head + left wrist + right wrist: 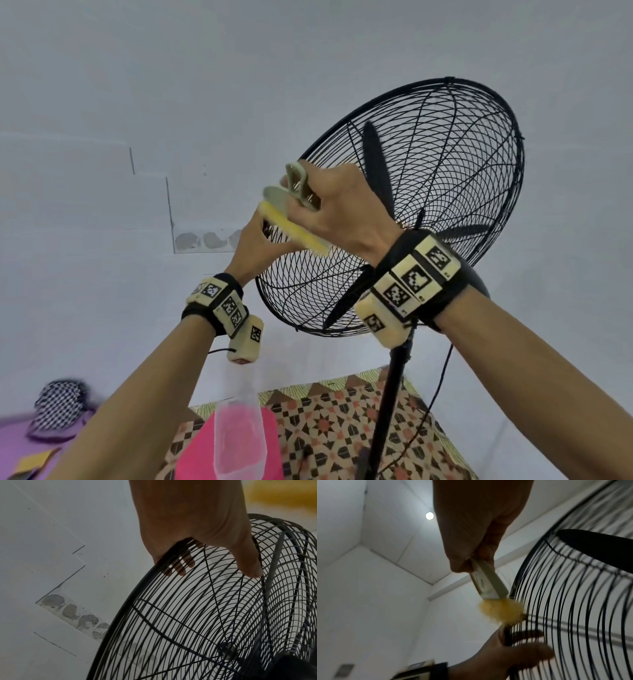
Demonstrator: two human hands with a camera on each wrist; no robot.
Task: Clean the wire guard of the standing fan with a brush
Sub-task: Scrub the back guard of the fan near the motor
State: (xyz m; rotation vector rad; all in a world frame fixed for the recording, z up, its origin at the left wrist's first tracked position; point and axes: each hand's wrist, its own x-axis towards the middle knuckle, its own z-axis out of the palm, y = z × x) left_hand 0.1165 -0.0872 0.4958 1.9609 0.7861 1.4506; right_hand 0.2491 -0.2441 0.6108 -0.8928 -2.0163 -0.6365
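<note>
At the black wire guard (428, 192) rim, the left hand (253, 250) is gripping the edge while the right hand (342, 209) is clutching a yellow-bristled brush (291, 219) against it. Below, a blurred clear bottle (239, 442) is standing before a pink box (270, 445), partly hiding it.

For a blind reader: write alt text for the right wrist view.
A right hand grips a cream-handled brush with yellow bristles, bristles against the rim of a black wire fan guard. Below, the left hand holds the same rim.
</note>
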